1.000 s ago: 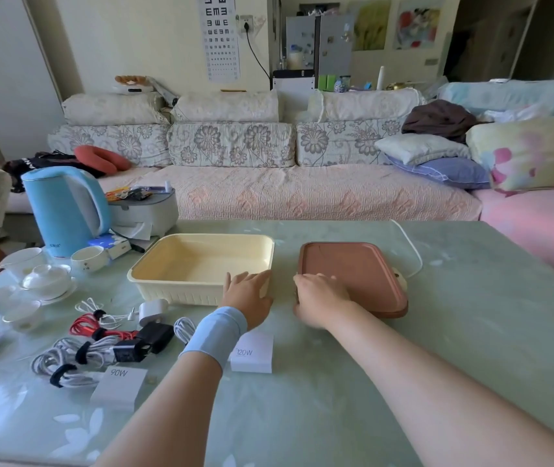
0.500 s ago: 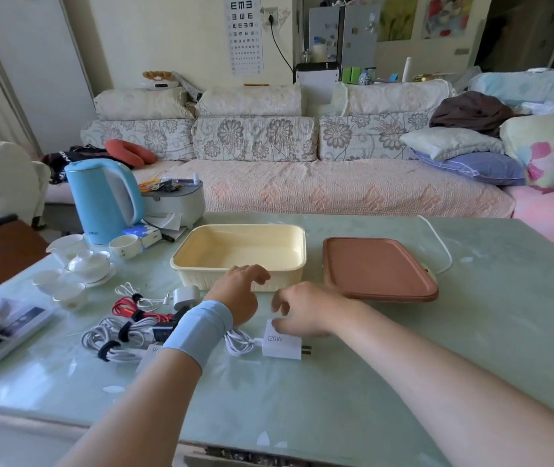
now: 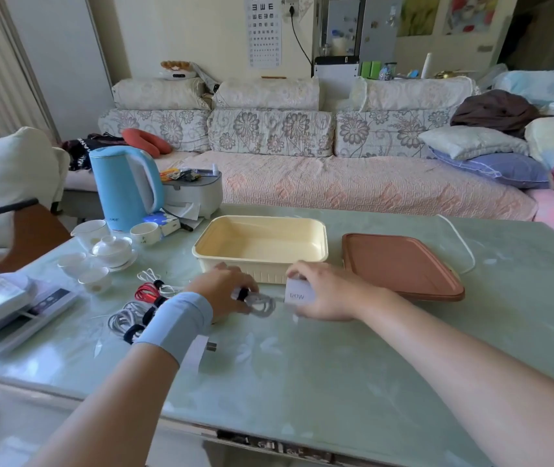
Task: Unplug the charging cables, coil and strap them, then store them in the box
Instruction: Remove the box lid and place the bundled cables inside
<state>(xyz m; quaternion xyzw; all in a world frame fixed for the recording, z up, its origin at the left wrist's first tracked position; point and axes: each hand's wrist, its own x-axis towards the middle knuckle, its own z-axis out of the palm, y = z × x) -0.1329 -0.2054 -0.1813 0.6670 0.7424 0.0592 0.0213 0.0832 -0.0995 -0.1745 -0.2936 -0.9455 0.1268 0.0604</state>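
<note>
1. Head view: the right hand grips the white charger block, just in front of the cream box.
2. The left hand pinches a strapped, coiled cable beside it.
3. More strapped cables lie to the left on the table, and the brown lid lies to the right.

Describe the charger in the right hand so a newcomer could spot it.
On the green table, find the cream box. Before its near wall, the right hand grips a white charger block. Unlike the other white charger lying beside the blue wristband, this one is held and shows grey lettering.
</note>
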